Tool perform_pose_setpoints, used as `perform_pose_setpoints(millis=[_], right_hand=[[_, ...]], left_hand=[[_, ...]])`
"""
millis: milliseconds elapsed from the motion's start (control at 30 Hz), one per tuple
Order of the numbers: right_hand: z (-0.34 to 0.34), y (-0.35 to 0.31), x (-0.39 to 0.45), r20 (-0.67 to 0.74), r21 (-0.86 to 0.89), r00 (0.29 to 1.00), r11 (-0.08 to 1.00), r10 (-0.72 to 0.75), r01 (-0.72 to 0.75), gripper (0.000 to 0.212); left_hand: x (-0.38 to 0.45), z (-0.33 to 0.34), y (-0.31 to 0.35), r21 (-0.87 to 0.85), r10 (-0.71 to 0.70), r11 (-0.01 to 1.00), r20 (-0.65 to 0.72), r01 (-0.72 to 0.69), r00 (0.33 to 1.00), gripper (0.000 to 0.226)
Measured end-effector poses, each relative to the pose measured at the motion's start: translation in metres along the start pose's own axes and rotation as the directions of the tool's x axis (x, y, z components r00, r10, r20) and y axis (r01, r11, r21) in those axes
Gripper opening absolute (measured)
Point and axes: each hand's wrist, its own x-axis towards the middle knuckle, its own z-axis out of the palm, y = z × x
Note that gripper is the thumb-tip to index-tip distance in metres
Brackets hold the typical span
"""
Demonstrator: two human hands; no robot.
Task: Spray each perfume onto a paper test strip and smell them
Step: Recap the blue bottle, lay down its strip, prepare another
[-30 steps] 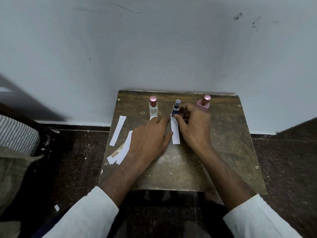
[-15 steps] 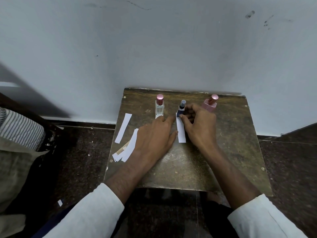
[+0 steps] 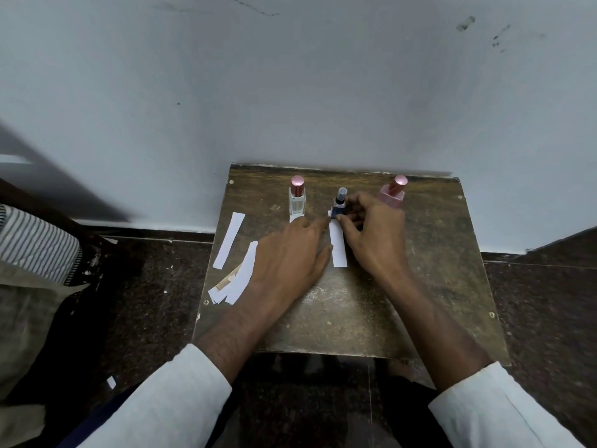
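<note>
3 perfume bottles stand upright in a row at the back of the worn brown surface (image 3: 403, 305). The clear bottle (image 3: 297, 202) with a pink cap looks nearly empty. The small blue bottle (image 3: 339, 206) holds dark liquid, and the right hand (image 3: 374, 234) has its grip pinched round its base. The pink bottle (image 3: 392, 194) stands partly behind that hand. The left hand (image 3: 290, 257) lies flat, fingers straight, beside a white paper test strip (image 3: 338, 244) lying in front of the blue bottle. Spare strips (image 3: 235, 270) lie well left.

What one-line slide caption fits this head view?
Right hand pinches white paper strip beside small blue perfume bottle; left hand rests flat.
</note>
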Motion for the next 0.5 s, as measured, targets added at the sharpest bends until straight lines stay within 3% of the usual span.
perform_pose_setpoints(millis=[367,500], right_hand=[[-0.003,0.000,-0.003,-0.009,-0.027,1.000,1.000,-0.006,0.006,0.024],[-0.014,0.001,-0.014,-0.047,-0.146,0.996,0.987,-0.070,0.063,0.009]], left_hand=[[0.000,-0.005,0.000,-0.035,0.005,0.999,-0.009,-0.005,1.000,0.044],[-0.006,-0.013,-0.006,-0.037,0.024,0.999,-0.033,-0.025,0.999,0.036]])
